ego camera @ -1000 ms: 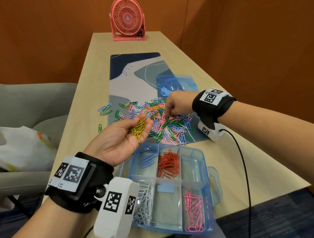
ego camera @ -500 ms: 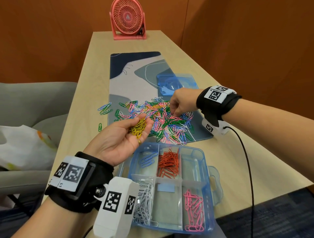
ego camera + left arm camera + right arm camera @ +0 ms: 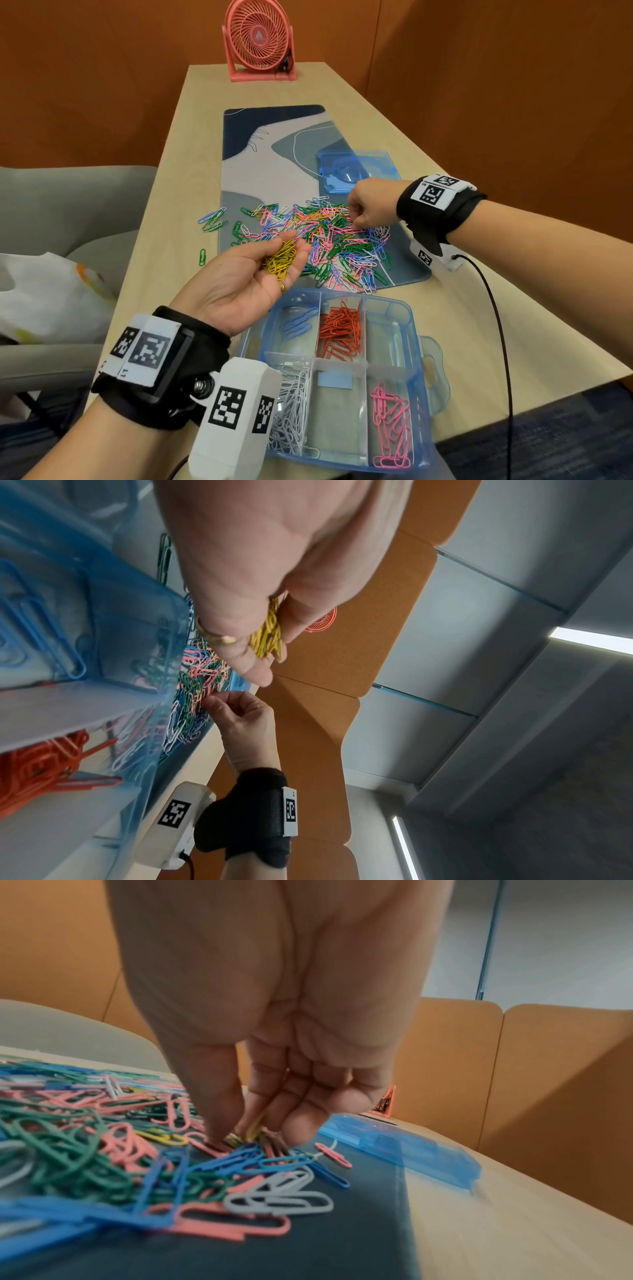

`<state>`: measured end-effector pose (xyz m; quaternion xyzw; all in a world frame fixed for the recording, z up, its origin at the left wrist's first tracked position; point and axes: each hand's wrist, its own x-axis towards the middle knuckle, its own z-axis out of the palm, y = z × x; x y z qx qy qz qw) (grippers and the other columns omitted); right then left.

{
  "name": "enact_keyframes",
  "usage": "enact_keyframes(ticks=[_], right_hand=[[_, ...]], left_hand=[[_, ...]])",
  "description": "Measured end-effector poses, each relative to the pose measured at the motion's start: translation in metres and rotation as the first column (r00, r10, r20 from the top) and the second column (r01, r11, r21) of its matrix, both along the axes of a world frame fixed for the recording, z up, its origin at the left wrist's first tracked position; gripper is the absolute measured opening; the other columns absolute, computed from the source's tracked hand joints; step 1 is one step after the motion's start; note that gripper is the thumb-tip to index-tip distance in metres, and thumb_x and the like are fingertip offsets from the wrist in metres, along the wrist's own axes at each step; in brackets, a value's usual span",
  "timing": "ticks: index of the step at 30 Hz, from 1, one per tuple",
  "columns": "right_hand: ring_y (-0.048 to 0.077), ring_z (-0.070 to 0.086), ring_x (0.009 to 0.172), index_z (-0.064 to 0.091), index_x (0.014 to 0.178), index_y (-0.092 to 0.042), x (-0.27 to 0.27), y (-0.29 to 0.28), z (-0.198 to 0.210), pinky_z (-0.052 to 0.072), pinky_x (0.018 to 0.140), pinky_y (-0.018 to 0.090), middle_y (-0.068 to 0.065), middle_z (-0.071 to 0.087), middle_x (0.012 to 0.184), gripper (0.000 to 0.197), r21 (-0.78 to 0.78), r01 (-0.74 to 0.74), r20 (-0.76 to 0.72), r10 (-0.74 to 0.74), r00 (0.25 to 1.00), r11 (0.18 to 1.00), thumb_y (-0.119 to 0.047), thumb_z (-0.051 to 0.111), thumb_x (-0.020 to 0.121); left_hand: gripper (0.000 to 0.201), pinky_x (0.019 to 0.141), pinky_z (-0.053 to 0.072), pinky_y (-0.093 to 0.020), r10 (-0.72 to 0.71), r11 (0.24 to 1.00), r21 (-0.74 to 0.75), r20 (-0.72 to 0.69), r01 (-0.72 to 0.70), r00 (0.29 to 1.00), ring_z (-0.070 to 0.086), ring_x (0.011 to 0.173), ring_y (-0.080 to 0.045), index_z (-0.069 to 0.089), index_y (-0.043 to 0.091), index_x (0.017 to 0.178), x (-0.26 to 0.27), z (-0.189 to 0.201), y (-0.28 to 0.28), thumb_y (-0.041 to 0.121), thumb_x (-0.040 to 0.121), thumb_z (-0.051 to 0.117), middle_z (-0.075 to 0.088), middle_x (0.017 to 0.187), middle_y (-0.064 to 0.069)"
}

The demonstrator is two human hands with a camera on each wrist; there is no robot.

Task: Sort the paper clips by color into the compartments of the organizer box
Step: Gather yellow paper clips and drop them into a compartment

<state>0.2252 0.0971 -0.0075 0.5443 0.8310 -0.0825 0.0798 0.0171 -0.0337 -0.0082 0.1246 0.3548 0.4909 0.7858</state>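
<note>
While my left hand (image 3: 246, 281) stays cupped palm-up as a tray for the yellow clips (image 3: 281, 259), just behind the organizer box (image 3: 423, 371), my right hand (image 3: 371, 205) pinches one more yellow from the mixed pile (image 3: 325, 240) beneath its fingertips.

We are seeing a pink desk fan (image 3: 259, 38) standing at the table's (image 3: 462, 329) far end, a patterned mat (image 3: 274, 161) lying mid-table, a grey chair (image 3: 61, 205) sitting left.
</note>
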Motion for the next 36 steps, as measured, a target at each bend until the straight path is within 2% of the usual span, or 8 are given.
enact_keyframes(ticks=[3, 6, 10, 16, 20, 25, 32, 36], right_hand=[[0.015, 0.057, 0.070, 0.068, 0.077, -0.014, 0.000, 0.001, 0.003, 0.042, 0.062, 0.026, 0.001, 0.066, 0.076, 0.008, 0.029, -0.004, -0.033, 0.005, 0.999, 1.000, -0.014, 0.064, 0.084], [0.009, 0.056, 0.063, 0.069, 0.071, -0.019, -0.002, -0.001, 0.004, 0.047, 0.059, 0.023, -0.009, 0.064, 0.067, 0.011, -0.048, -0.054, -0.041, 0.052, 0.998, 0.997, -0.012, 0.068, 0.080], [0.000, 0.053, 0.060, 0.071, 0.079, -0.020, -0.006, -0.004, 0.000, 0.042, 0.057, 0.015, -0.013, 0.060, 0.067, 0.004, -0.080, -0.090, -0.032, 0.088, 0.996, 0.993, -0.017, 0.074, 0.080], [0.008, 0.047, 0.057, 0.062, 0.074, -0.015, -0.007, -0.006, -0.002, 0.037, 0.052, 0.018, -0.010, 0.053, 0.061, 0.013, -0.070, -0.107, 0.006, 0.108, 0.994, 0.992, -0.012, 0.057, 0.086], [0.011, 0.050, 0.060, 0.065, 0.075, -0.016, -0.006, -0.006, 0.004, 0.042, 0.056, 0.024, -0.009, 0.057, 0.063, 0.012, -0.082, -0.066, 0.001, 0.066, 0.998, 0.994, -0.020, 0.064, 0.086], [0.012, 0.044, 0.055, 0.054, 0.062, -0.019, -0.009, -0.013, 0.022, 0.039, 0.053, 0.024, -0.004, 0.050, 0.059, 0.021, -0.092, -0.033, -0.016, 0.032, 0.999, 0.995, -0.018, 0.062, 0.082], [0.000, 0.048, 0.045, 0.060, 0.068, -0.018, -0.034, -0.032, 0.058, 0.039, 0.050, 0.022, -0.008, 0.058, 0.059, 0.014, -0.026, -0.087, -0.183, 0.081, 0.980, 0.996, -0.008, 0.069, 0.071], [0.006, 0.056, 0.058, 0.062, 0.087, -0.021, -0.034, -0.028, 0.049, 0.039, 0.055, 0.022, -0.003, 0.066, 0.071, 0.018, -0.071, -0.096, -0.095, 0.089, 0.991, 0.993, -0.006, 0.062, 0.078]], left_hand=[[0.019, 0.077, 0.055, -0.037, -0.005, 1.000, -0.001, 0.002, 0.005, 1.000, 0.064, 0.086, -0.024, 0.060, -0.006, 0.101, -0.001, -0.001, 0.000, 0.001, 0.095, 0.043, 0.063, 0.090, -0.020], [0.019, 0.077, 0.055, -0.036, -0.005, 1.000, -0.004, 0.002, 0.005, 1.000, 0.064, 0.085, -0.024, 0.060, -0.006, 0.101, -0.001, -0.001, 0.001, 0.001, 0.095, 0.043, 0.063, 0.089, -0.020], [0.019, 0.076, 0.055, -0.036, -0.005, 1.000, -0.005, 0.004, 0.005, 1.000, 0.064, 0.085, -0.024, 0.060, -0.007, 0.100, 0.000, -0.001, 0.000, 0.001, 0.095, 0.043, 0.063, 0.090, -0.020], [0.019, 0.076, 0.055, -0.036, -0.016, 1.000, -0.008, -0.014, 0.016, 1.000, 0.063, 0.083, -0.024, 0.060, -0.006, 0.097, 0.003, -0.001, -0.001, 0.001, 0.095, 0.043, 0.063, 0.084, -0.019], [0.020, 0.076, 0.054, -0.038, -0.023, 1.000, -0.002, -0.023, 0.023, 0.999, 0.062, 0.085, -0.024, 0.060, -0.007, 0.097, 0.004, -0.001, -0.001, 0.001, 0.096, 0.042, 0.063, 0.086, -0.020], [0.019, 0.075, 0.054, -0.040, -0.035, 0.999, 0.003, -0.024, 0.035, 0.999, 0.061, 0.086, -0.026, 0.059, -0.008, 0.096, 0.004, 0.000, 0.000, 0.001, 0.096, 0.042, 0.061, 0.088, -0.020], [0.020, 0.075, 0.054, -0.045, -0.032, 0.999, 0.000, 0.002, 0.032, 0.999, 0.060, 0.088, -0.028, 0.059, -0.010, 0.094, 0.005, 0.001, 0.001, 0.003, 0.095, 0.043, 0.060, 0.089, -0.020], [0.020, 0.075, 0.054, -0.044, -0.032, 0.999, 0.005, 0.011, 0.031, 0.999, 0.060, 0.091, -0.028, 0.058, -0.009, 0.097, 0.001, -0.001, 0.001, 0.004, 0.096, 0.042, 0.060, 0.092, -0.020]])
